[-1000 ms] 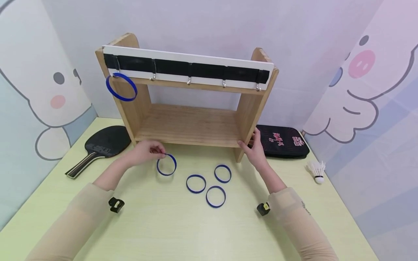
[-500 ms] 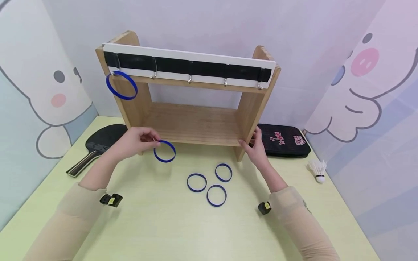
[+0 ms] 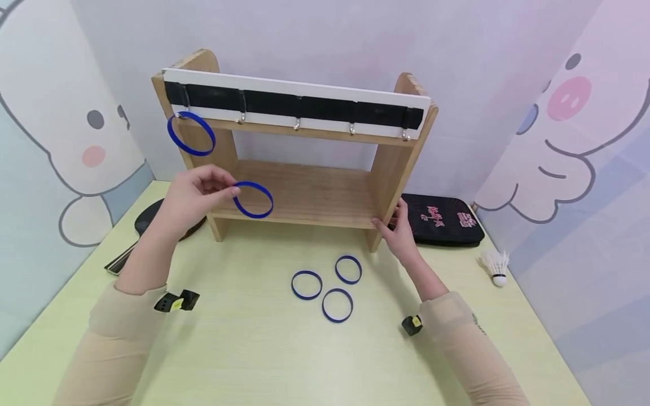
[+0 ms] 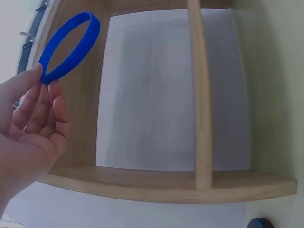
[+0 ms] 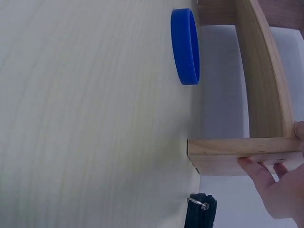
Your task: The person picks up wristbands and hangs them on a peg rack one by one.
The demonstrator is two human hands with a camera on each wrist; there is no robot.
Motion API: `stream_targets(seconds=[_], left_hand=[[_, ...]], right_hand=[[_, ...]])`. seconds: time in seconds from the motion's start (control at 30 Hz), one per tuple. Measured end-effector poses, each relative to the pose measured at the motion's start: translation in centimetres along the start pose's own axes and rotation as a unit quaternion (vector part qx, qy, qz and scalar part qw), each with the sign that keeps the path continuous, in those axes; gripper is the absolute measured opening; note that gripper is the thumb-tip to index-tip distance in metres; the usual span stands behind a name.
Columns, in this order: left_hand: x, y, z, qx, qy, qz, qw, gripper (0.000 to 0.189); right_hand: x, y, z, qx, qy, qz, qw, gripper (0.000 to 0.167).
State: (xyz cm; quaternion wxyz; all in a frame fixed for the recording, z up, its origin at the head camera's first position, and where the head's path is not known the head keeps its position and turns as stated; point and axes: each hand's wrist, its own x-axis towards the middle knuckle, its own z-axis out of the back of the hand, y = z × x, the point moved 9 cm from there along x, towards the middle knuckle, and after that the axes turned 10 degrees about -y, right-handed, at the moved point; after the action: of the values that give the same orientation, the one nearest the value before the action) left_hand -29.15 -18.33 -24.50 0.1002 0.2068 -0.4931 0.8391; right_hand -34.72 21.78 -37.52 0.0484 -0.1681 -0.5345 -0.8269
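Both my hands are engaged: the left hand [image 3: 192, 197] pinches a blue ring [image 3: 258, 216] before the wooden rack [image 3: 315, 192]; the right hand [image 3: 398, 234] grips its side panel [image 3: 404, 160]. I count one hung ring [image 3: 195, 152] on the leftmost hook [image 3: 187, 105], four bare hooks [image 3: 297, 123], three unhung rings [image 3: 337, 321] on the table [image 3: 274, 361].

Place: booth-like table [image 3: 244, 355] setup, room type undetermined. Cartoon walls [image 3: 576, 107] both sides; bat [image 3: 145, 219], shuttlecock [image 3: 495, 265] near edges.

Smooth, pale-grained wooden shelf [image 3: 315, 194], shiny metal hooks [image 3: 297, 124], matt rubbery ring [image 4: 85, 46].
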Motion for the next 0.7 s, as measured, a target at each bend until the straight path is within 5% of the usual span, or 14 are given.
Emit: stream_targets(seconds=[0.2,0.37,0.5,0.7], left_hand=[[0.4,-2.1,1.4,-0.053,-0.07,-0.027,0.9958,0.017],[0.8,-3.5,2.9,-0.103,-0.148,-0.035,0.9831,0.016],[1.2,-4.1,3.6,-0.177,-0.192,-0.037,0.9647,0.015],[1.7,-4.5,3.9,-0.301,-0.215,-0.051,0.9276,0.013]], right_hand=[[-0.1,0.1,-0.1,0.004,0.005,-0.01,0.9999,0.075],[-0.7,2.2,0.0,0.007,0.012,-0.006,0.9999,0.073],[-1.1,3.2,0.1,0.004,0.013,-0.01,0.9999,0.073],[-1.2,3.5,0.1,0.0,0.013,-0.001,0.9999,0.073]])
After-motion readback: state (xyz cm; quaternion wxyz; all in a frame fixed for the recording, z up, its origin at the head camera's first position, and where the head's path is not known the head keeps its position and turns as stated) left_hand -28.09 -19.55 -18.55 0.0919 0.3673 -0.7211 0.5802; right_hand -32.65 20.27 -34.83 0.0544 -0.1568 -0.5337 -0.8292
